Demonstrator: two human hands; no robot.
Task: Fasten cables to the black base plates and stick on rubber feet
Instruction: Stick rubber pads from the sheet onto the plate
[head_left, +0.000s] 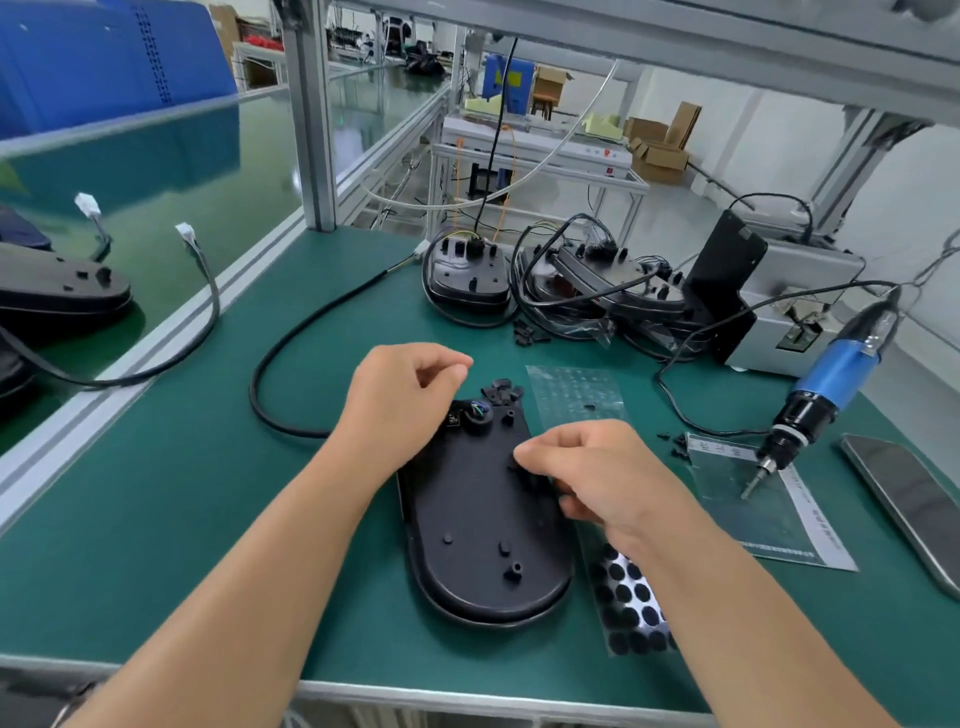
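A black oval base plate (483, 535) lies underside up in the middle of the green mat. A black cable (270, 364) leaves its far end through a round grommet (475, 415) and loops left and back. My left hand (400, 400) hovers over the plate's far left corner, fingers loosely curled with nothing in them. My right hand (597, 467) is over the plate's right edge, thumb and forefinger pinched together on what looks like a small black rubber foot. A sheet of round black rubber feet (631, 608) lies under my right wrist.
Stacked base plates with cables (597, 280) sit at the back. A blue electric screwdriver (826, 384) hangs at right over a plastic bag (753, 499), beside a grey feeder box (779, 312). Small black clips (501, 389) and a clear sheet (576, 389) lie beyond the plate. At left, a conveyor carries another plate (57, 286).
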